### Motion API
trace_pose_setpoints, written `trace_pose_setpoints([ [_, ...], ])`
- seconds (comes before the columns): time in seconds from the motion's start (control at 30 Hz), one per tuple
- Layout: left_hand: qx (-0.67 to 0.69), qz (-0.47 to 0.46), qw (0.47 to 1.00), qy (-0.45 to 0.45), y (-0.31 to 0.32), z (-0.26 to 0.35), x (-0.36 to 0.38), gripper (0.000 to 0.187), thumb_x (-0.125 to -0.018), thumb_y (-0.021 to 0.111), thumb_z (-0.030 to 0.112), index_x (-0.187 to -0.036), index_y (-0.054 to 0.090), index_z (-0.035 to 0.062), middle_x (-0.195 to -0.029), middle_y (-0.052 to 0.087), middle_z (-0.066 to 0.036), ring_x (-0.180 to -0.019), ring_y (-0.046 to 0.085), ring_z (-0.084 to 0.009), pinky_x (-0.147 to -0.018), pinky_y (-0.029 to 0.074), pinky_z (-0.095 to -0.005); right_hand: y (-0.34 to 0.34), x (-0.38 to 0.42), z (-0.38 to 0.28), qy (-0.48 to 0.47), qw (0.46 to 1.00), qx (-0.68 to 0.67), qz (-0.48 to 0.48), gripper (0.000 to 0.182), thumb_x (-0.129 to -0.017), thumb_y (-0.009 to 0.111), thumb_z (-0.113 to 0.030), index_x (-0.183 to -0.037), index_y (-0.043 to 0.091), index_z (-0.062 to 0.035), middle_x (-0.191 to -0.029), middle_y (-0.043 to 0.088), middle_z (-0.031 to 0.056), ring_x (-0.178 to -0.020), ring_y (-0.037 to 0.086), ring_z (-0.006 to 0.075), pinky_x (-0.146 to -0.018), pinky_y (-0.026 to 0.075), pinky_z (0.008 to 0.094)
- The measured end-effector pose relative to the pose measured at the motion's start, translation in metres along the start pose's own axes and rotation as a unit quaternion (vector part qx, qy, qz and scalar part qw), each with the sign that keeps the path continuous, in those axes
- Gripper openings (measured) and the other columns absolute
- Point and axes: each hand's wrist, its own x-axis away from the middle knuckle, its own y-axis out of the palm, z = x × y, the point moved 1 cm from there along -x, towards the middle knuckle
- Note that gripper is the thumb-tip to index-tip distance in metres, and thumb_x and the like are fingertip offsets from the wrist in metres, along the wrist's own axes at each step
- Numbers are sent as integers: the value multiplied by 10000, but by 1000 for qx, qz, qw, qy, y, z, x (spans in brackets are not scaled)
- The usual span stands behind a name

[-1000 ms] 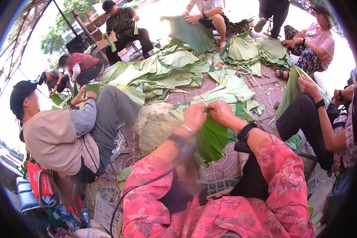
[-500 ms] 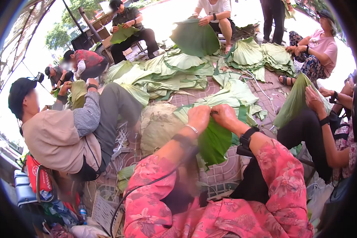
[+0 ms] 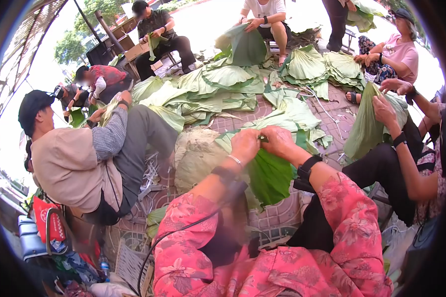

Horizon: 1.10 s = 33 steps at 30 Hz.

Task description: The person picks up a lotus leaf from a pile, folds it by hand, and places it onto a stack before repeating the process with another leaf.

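A dark green lotus leaf (image 3: 271,177) hangs below my two hands, above the paving between my knees. My left hand (image 3: 245,147), with a bracelet at the wrist, is closed with its fingertips pinching the leaf's upper edge. Right beside it, my right hand (image 3: 278,142) is closed on the same edge, and the hands nearly touch. Exactly what lies between the fingertips is hidden. Paler lotus leaves (image 3: 295,115) lie spread on the ground just beyond my hands. A beige, rounded bundle (image 3: 195,157) stands left of them.
Several people sit around a large pile of leaves (image 3: 203,94). A person in a beige vest (image 3: 77,163) sits close on my left; another person's hand (image 3: 384,111) holds a leaf at my right. A cable (image 3: 171,232) crosses my left sleeve. White strings (image 3: 151,175) lie on the paving.
My hands have drawn closer together and shifted slightly, still on the leaf, which now hangs more spread out. The person on my left has raised their head and moved their hands.
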Motion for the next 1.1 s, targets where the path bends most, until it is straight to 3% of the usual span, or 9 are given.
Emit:
trace_pose_setpoints([
  [0.07, 0, -5, 1000, -6, 0, 2, 0, 111, -760, 568, 194, -730, 621, 102, -729, 623, -129, -715, 608, -340, -622, 484, -437, 3, -2, 4, 52, 997, 12, -58, 94, -714, 605, -180, -687, 645, -100, -683, 613, 150, -716, 605, 360, -612, 473, 464],
  [0.17, -24, -18, 1000, -9, -5, 3, 2, 120, -756, 576, 207, -730, 626, 101, -738, 626, -126, -722, 611, -337, -628, 486, -439, 4, -5, 11, 55, 997, 2, -54, 99, -714, 584, -159, -665, 640, -94, -676, 612, 148, -704, 605, 359, -607, 478, 465],
  [0.37, -71, -35, 997, -8, 11, -19, 3, 151, -722, 615, 261, -716, 641, 113, -735, 627, -122, -720, 615, -327, -626, 488, -440, 9, -1, 11, 69, 992, -9, -107, 229, -698, 599, -226, -880, 662, -103, -847, 648, 140, -846, 615, 329, -723, 490, 431],
  [0.43, -45, -11, 999, 13, 11, -20, 4, 153, -715, 619, 272, -716, 649, 122, -731, 627, -120, -715, 617, -325, -620, 487, -439, 0, -5, 3, 99, 982, 16, -162, 310, -684, 613, -269, -944, 651, -105, -910, 645, 140, -896, 608, 317, -761, 486, 417],
  [0.53, -41, -51, 998, -11, 14, -7, 5, 95, -662, 637, 142, -750, 651, 109, -739, 635, -121, -732, 627, -302, -639, 491, -415, -12, -9, -6, 97, 959, 54, -259, 382, -674, 620, -323, -988, 649, -109, -970, 640, 143, -919, 605, 304, -780, 484, 401],
  [0.67, -47, -66, 997, 10, 16, 4, 7, 125, -751, 595, 244, -768, 668, 144, -719, 626, -118, -685, 617, -316, -591, 481, -430, -29, -19, -5, 98, 924, 14, -369, 390, -649, 648, -314, -985, 670, -116, -976, 646, 150, -896, 614, 291, -773, 486, 381],
  [0.77, -48, -73, 996, 24, 15, 13, 9, 110, -753, 597, 221, -785, 663, 139, -714, 624, -119, -677, 616, -312, -584, 480, -426, -40, -19, 1, 79, 923, -56, -371, 393, -611, 672, -279, -931, 651, -53, -846, 650, 143, -805, 615, 302, -706, 478, 382],
  [0.87, -57, -73, 995, 46, 19, 16, 11, 101, -753, 595, 198, -792, 655, 128, -711, 622, -120, -675, 613, -314, -585, 479, -425, -19, -15, 23, 102, 934, -42, -339, 311, -603, 669, -205, -875, 665, -55, -784, 645, 147, -763, 616, 309, -672, 483, 381],
  [1.1, -42, -80, 996, 3, 21, 10, 14, 109, -771, 555, 189, -769, 629, 109, -720, 622, -118, -705, 607, -325, -609, 477, -430, 0, -1, 21, 83, 969, 21, -232, 142, -657, 594, -129, -775, 656, -80, -788, 641, 158, -766, 614, 342, -651, 488, 411],
])
